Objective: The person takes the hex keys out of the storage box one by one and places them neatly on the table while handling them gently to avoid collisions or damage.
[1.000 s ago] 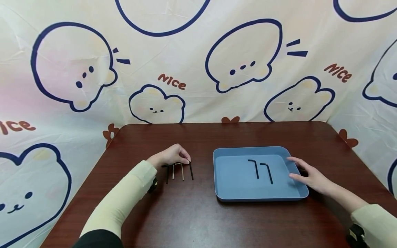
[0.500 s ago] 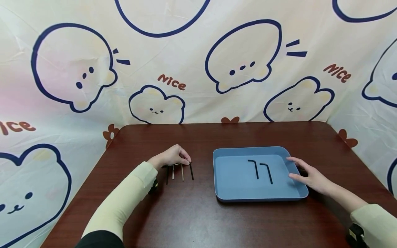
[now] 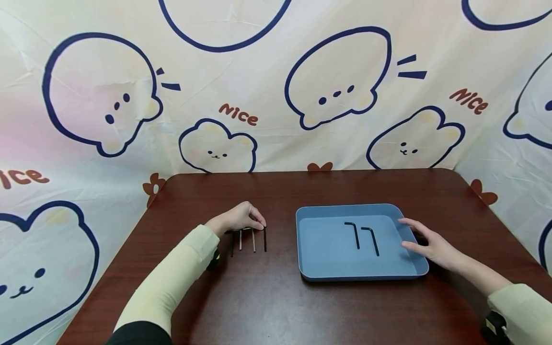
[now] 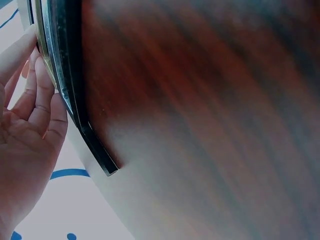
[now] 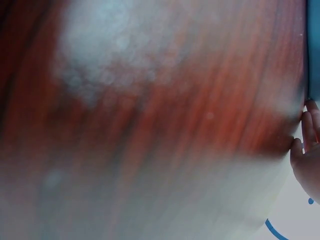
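Observation:
My left hand (image 3: pixel 241 215) pinches the short end of a black hex key (image 3: pixel 265 240) between thumb and fingertips, at the right end of a row. Left of it lie a brass-toned hex key (image 3: pixel 254 242), a silvery one (image 3: pixel 240 241) and another black one (image 3: pixel 232 245), their upper ends partly behind the hand. In the left wrist view a black hex key (image 4: pixel 75 95) fills the near foreground, with the hand (image 4: pixel 32 125) beyond it. My right hand (image 3: pixel 427 244) rests at the right rim of a blue tray (image 3: pixel 340 273), fingers fairly straight, thumb over the edge.
Two black hex keys, a left one (image 3: pixel 357 235) and a right one (image 3: pixel 374 242), lie side by side inside the tray. Everything stands on a dark brown wooden table (image 3: pixel 276 306). A cartoon-printed cloth (image 3: pixel 276 96) hangs behind and at both sides.
The lower end of the pinched black hex key has swung slightly left, so it now stands straighter in the row. The right hand and tray have stayed put.

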{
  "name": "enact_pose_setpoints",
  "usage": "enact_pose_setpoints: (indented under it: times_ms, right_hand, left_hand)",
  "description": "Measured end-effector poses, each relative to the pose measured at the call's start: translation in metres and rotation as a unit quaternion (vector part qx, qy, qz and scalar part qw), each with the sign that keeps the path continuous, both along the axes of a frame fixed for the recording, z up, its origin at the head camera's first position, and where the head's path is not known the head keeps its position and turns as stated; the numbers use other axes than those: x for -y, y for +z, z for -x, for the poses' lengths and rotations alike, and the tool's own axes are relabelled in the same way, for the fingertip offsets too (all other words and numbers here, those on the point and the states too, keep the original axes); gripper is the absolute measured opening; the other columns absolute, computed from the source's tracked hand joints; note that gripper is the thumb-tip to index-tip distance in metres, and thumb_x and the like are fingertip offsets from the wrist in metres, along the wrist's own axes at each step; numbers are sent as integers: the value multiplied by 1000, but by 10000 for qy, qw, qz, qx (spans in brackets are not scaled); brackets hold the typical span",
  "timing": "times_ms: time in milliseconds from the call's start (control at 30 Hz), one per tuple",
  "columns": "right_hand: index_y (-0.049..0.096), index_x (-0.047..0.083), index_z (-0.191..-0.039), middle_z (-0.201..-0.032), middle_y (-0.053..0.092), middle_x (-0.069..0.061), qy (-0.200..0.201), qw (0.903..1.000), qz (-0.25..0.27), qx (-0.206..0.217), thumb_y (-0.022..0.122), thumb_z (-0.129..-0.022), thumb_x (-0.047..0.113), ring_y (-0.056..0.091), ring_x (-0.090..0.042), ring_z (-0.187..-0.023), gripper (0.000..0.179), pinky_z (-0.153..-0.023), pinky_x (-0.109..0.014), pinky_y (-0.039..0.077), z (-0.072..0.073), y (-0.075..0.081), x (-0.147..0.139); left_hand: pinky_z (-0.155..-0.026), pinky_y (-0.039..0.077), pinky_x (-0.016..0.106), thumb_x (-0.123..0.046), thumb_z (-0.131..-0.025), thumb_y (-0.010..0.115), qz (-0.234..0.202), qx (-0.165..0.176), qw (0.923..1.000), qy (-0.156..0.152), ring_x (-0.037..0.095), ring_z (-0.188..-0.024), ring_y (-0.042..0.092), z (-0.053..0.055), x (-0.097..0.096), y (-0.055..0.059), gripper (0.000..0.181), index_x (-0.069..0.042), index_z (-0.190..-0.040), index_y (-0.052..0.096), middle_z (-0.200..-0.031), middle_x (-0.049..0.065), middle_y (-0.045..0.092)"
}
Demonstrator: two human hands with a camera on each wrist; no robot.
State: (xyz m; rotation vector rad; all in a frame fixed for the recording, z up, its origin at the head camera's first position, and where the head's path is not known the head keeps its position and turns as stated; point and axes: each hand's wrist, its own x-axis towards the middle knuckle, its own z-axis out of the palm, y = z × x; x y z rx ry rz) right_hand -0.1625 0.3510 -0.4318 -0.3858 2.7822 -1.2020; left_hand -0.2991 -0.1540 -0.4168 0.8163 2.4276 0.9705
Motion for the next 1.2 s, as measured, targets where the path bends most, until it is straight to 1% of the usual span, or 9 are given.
enact_pose_setpoints:
  times_ms: [233, 467, 600, 767, 1000, 1100, 1200]
  right_hand:
    - [31, 1, -145, -142, 30, -35, 23, 10000, -7, -28, 65, -93, 17, 31, -57, -123, 64, -89, -76, 29, 0, 0, 1]
    - [31, 1, -146, -143, 30, -35, 23, 10000, 27, -3, 65, -93, 17, 31, -56, -123, 64, -89, -76, 28, 0, 0, 0]
    - [30, 2, -146, -143, 29, -34, 29, 10000, 11, 18, 65, -94, 17, 31, -56, -123, 65, -89, -76, 29, 1, 0, 0]
    - [31, 2, -146, -143, 30, -34, 38, 10000, 8, 2, 65, -94, 17, 31, -56, -123, 65, -89, -75, 29, 1, 0, -1]
    - [31, 1, -146, -144, 29, -34, 30, 10000, 9, -23, 65, -93, 16, 31, -57, -123, 65, -89, -76, 29, 1, -1, -1]
    - [31, 1, -146, -143, 29, -34, 29, 10000, 3, -25, 65, -93, 16, 31, -57, -123, 65, -89, -76, 29, 1, -1, -1]
    - [31, 1, -146, -143, 29, -35, 19, 10000, 6, -20, 66, -93, 16, 31, -57, -123, 65, -89, -76, 29, 1, -1, 0]
  left_hand:
    - [-62, 43, 25, -3, -84, 75, 63, 191, 9998, 87, 11, -68, 53, 0, 1, 2, 4, -4, -88, 77, -84, 2, 71]
    - [-65, 46, 25, -1, -84, 74, -44, 279, 9996, -54, 11, -69, 55, 2, 1, 3, 6, -2, -90, 76, -81, 2, 70]
    - [-66, 47, 25, -2, -85, 74, -119, 310, 9994, -39, 12, -70, 55, 1, 1, 7, 7, -2, -91, 76, -83, 2, 70]
    - [-70, 49, 27, -4, -86, 73, -280, 235, 9993, 63, 13, -76, 59, 0, -1, 12, 9, -2, -94, 76, -88, 2, 72]
    - [-88, 48, 34, -9, -90, 71, -545, -111, 9982, 209, 15, -94, 62, 1, -10, 23, 15, -2, -102, 74, -99, 2, 72]
    - [-89, 49, 35, -11, -90, 70, -645, -114, 9975, 258, 17, -97, 63, 1, -15, 29, 18, 0, -105, 73, -103, 5, 72]
    - [-88, 49, 36, -11, -90, 71, -722, -112, 9970, 256, 18, -97, 62, 1, -20, 33, 21, 1, -107, 72, -105, 7, 71]
